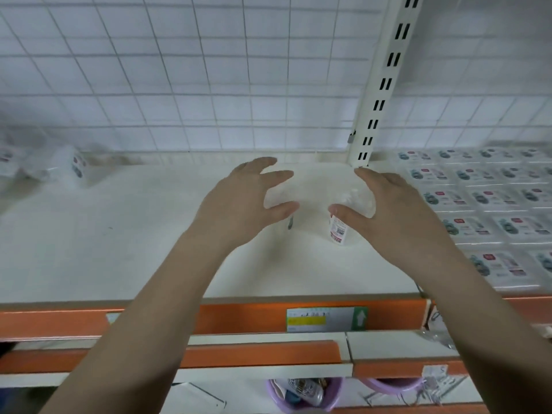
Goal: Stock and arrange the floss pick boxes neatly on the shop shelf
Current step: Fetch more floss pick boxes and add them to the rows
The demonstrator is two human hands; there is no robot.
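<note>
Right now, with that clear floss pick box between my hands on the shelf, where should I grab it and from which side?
Grip the clear floss pick box by its two opposite side walls, left hand and right hand closing inward from either side. It looks rounded and see-through, its label facing you near the base, and both hands already flank it with spread fingers. Its blurred outline makes the exact edges hard to judge.

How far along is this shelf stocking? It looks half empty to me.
Done: the right-hand bay holds neat rows of floss pick boxes. In hand: the left hand and right hand bracket one clear box near the back of the middle shelf; contact is too blurred to judge. Left: that shelf is mostly bare, and loose packs lie far left.
</note>
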